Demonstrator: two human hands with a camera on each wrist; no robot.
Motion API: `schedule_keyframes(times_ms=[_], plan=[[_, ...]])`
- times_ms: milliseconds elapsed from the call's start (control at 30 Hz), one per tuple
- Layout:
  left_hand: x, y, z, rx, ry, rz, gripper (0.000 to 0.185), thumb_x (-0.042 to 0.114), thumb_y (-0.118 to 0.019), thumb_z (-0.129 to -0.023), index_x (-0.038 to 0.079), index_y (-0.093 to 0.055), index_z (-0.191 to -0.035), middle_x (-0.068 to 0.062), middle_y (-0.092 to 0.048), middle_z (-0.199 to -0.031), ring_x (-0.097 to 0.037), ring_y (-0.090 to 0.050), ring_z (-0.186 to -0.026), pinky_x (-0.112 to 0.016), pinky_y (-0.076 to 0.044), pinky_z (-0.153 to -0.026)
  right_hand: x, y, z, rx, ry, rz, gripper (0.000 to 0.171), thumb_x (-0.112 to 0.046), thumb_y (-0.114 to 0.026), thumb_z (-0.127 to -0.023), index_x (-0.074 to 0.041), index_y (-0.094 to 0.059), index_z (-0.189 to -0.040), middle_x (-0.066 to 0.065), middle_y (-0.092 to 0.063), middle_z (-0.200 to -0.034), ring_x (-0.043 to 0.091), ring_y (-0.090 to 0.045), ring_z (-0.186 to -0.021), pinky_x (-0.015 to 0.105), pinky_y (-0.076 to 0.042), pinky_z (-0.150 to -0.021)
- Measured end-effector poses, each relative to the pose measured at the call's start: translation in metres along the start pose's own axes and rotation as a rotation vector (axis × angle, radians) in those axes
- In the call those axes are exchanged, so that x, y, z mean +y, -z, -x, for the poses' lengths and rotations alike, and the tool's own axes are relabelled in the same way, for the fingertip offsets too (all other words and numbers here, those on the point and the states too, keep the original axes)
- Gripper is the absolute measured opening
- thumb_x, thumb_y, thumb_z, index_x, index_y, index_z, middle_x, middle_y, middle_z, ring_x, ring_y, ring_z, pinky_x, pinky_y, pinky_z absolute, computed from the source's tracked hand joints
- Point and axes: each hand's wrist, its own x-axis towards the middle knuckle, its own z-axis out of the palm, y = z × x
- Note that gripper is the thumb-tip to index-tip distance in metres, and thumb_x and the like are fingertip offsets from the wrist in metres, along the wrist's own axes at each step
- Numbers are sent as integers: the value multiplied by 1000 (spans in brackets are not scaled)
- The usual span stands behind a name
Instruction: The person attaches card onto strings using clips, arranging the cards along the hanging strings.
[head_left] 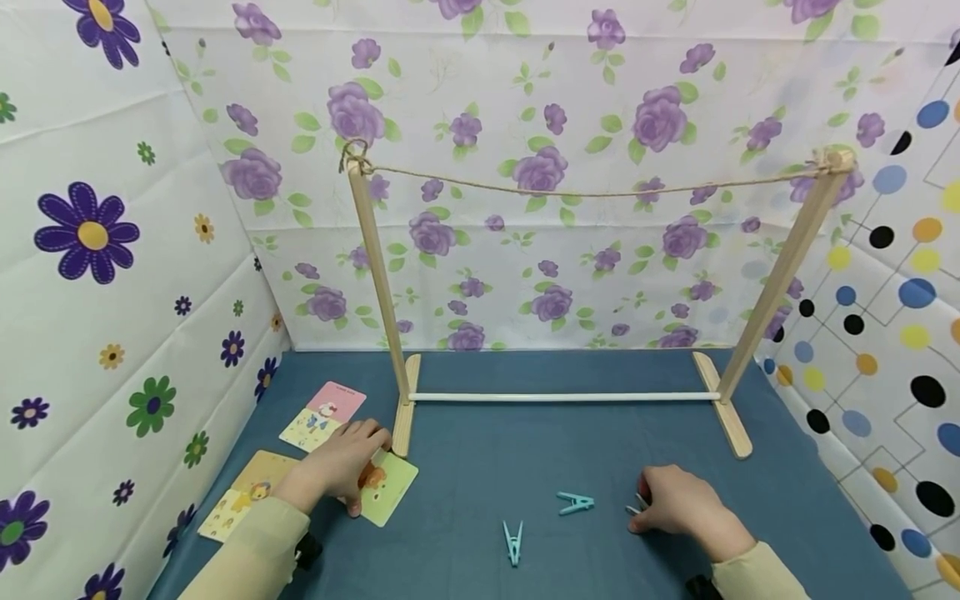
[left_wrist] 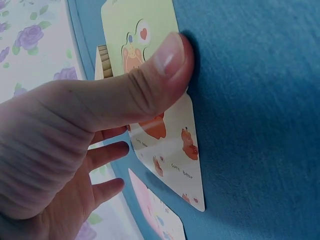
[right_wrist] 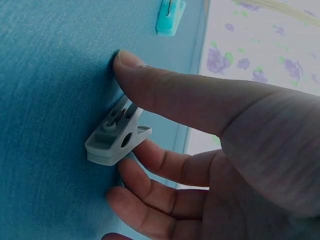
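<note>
The blue surface (head_left: 480, 450) carries a wooden rack (head_left: 390, 308) with a twine line (head_left: 592, 193) strung between its two posts, standing at the far side. No box, tray or other container is in view; everything lies loose on the cloth.

Near left, your left hand (head_left: 341, 467) is on the green card (head_left: 386, 487): the grip is a thumb (left_wrist: 165, 65) pressed on the card's face with the fingers curled past its far edge, beside the rack's left foot. To lift it cleanly, I'd slide a fingertip under that edge and keep the thumb off the picture. A pink card (head_left: 337, 400) and yellow cards (head_left: 247, 496) lie around it.

Near right, your right hand (head_left: 675, 504) closes round the grey clothespin (right_wrist: 116, 137), thumb above and fingers beneath, not yet pinching it tight. Take it by the tail end so the clip can open. Two blue clothespins (head_left: 575, 502) lie to its left.
</note>
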Motion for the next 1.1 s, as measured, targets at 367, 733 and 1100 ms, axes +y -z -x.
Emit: schedule_keyframes(times_ms=[367, 733, 1100], plan=[[1, -2, 0, 21, 1, -10, 103, 22, -114, -43, 17, -59, -130, -3, -56, -127, -30, -52, -120, -64, -36, -117, 0, -1, 0, 7, 3, 10, 43, -37, -97, -79, -12, -65, -91, 3, -58, -79, 21, -55, -69, 38, -42, -63], [0, 3, 6, 21, 18, 17, 104, 24, -114, -43, 18, -58, -132, -5, -58, -132, -35, -52, -129, -73, -27, -117, -2, 0, 0, 7, 4, 21, 42, -39, -96, -81, -13, -63, -88, 4, -57, -78, 20, -54, -68, 37, -40, -62], [-2, 5, 10, 46, 5, 19, 104, 22, -113, -41, 19, -63, -132, -3, -57, -121, -34, -55, -123, -77, -24, -116, -5, 2, 0, 9, 5, 17, 35, -34, -91, -87, -13, -63, -85, 4, -58, -75, 19, -55, -65, 36, -40, -60]])
